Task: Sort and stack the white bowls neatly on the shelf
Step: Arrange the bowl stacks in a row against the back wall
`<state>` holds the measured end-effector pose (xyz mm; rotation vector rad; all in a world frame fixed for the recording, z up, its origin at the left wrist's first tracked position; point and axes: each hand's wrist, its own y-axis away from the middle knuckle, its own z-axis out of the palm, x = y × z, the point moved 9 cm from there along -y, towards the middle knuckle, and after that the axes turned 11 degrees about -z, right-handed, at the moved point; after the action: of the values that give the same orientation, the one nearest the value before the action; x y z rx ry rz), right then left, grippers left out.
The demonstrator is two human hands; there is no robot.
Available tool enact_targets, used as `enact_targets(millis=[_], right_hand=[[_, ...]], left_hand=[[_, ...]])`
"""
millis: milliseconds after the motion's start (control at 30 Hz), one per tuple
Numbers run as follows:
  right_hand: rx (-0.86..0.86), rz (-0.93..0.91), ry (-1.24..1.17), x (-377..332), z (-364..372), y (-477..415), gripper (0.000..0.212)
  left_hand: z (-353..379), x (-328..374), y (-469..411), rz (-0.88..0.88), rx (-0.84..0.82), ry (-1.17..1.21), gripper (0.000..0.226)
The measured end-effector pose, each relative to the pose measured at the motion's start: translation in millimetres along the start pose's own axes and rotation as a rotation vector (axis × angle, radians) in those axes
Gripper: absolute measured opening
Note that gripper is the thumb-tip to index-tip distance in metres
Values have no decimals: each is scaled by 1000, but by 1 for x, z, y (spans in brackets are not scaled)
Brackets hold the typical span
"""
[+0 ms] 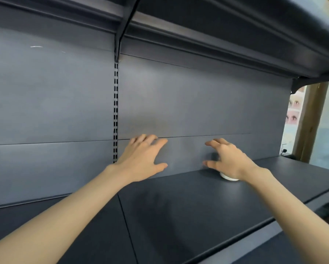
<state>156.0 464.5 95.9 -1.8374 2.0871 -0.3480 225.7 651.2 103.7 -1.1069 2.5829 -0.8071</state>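
Dark grey shelf and back panel fill the view. Both forearms stretch forward over the shelf. The left hand hovers palm down, fingers spread, holding nothing. The right hand, fingers also splayed and loose, grips nothing. A white bowl sits on the shelf under its wrist, mostly hidden; contact is unclear.

Looks like painted sheet metal across the shelf: dark, matt, smooth, with only a dull sheen. Same painted metal on the back panel, paler grey-blue, matt, marked by a few thin white scratches. Punched metal in the slotted upright. Smooth white finish on the bowl, ceramic or plastic impossible to tell. Brownish wood on the post at far right.
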Motion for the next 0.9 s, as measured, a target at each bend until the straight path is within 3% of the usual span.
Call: enact_targets(millis=[200,600,900], right_hand=[[31,25,-17,72,0,-27,65],[-18,102,-77,231,37,-69,71],[-111,-71,-186,321,71,-98,76]], left_hand=[[28,44,-62,58,27,-6,67],[139,122,-171,84,-69,27,67],[211,173,-195,-126,-166,24,75]])
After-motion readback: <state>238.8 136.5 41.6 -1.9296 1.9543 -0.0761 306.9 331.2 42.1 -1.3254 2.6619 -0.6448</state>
